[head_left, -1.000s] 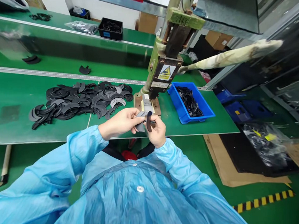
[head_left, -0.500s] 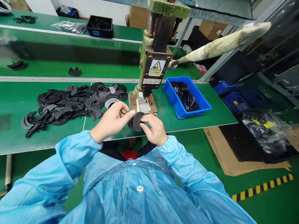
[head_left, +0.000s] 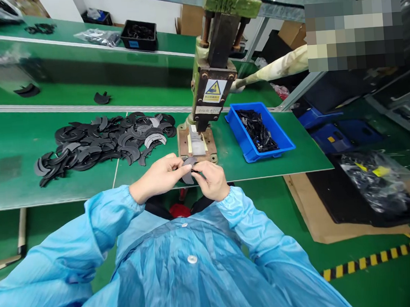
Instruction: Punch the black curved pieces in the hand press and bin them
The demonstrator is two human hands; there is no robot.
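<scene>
Both my hands meet at the bench's front edge on one curved black plastic piece (head_left: 188, 174). My left hand (head_left: 160, 177) pinches its left side between thumb and fingers. From the right, my right hand (head_left: 212, 178) grips it with closed fingertips, which hide part of it. Just beyond stands a green hand press (head_left: 211, 85), its ram above a metal base (head_left: 208, 144) with a pale plate on it. A spread heap of similar curved black pieces (head_left: 100, 142) lies to the left of my hands.
Right of the press sits a blue bin (head_left: 284, 144) holding small black parts (head_left: 257, 131). The press's wrapped lever (head_left: 276, 69) sticks out to the right. Behind the bench, a shelf carries a black tray (head_left: 138, 35) and a plastic bag (head_left: 98, 37). Flattened cardboard (head_left: 307, 214) lies at the lower right.
The curved piece has been turned between my fingers, and its lighter grey face shows now. My left hand has come lower and closer, now gripping it. The view has shifted slightly.
</scene>
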